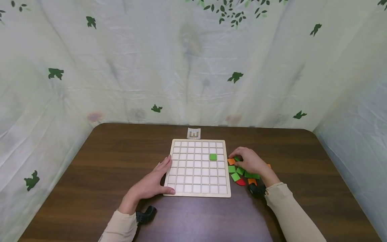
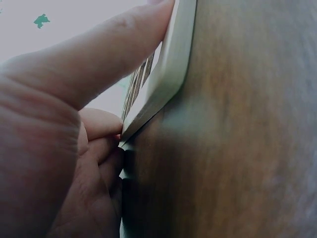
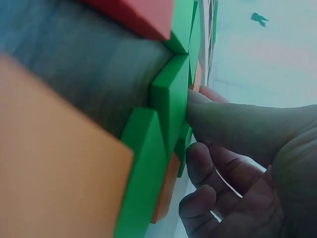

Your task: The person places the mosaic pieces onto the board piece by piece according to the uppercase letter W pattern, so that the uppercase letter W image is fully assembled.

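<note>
A pale-framed board (image 1: 227,190) with a grid of white squares lies on the table, one green tile (image 1: 213,157) set in its upper right part. My left hand (image 1: 152,181) rests at the board's near left corner, fingers along the left edge and thumb on the front rim. Right of the board, my right hand (image 1: 249,160) reaches over a loose group of tiles. Its thumb and index fingertips are right at an orange tile (image 1: 231,161); I cannot tell whether they pinch it. Green tiles (image 3: 171,94) lie just beside the thumb in the right wrist view.
A small card (image 1: 194,133) with a printed grid pattern lies behind the board. A red piece (image 1: 240,182) and another orange tile (image 1: 252,181) are among the loose tiles near my right wrist. A leaf-printed curtain (image 1: 136,67) hangs behind the brown table (image 1: 121,148).
</note>
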Motion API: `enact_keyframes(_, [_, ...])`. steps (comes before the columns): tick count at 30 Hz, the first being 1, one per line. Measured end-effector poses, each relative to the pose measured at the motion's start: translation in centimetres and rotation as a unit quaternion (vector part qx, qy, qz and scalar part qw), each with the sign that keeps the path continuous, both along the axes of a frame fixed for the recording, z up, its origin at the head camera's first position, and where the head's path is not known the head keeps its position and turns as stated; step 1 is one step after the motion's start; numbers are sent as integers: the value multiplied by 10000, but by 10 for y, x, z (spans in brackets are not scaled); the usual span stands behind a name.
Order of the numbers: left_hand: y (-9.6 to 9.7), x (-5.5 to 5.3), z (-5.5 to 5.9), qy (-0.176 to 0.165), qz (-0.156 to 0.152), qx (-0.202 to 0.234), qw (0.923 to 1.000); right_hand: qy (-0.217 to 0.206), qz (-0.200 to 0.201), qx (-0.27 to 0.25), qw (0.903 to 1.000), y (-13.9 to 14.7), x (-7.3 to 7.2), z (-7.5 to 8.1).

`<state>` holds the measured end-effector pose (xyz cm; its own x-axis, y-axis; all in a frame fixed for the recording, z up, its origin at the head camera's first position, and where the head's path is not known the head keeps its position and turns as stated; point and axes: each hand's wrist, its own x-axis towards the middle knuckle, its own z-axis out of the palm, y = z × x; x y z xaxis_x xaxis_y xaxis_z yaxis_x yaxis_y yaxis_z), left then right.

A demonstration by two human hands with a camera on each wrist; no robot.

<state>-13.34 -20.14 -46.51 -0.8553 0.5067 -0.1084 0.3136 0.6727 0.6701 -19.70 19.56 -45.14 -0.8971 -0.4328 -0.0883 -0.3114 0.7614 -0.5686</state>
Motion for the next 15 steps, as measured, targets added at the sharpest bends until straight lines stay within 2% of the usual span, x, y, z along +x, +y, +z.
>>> enact_keyframes(15, [0, 0, -2, 24, 28, -20, 10000, 187, -42, -4, 9998, 3, 8, 5])
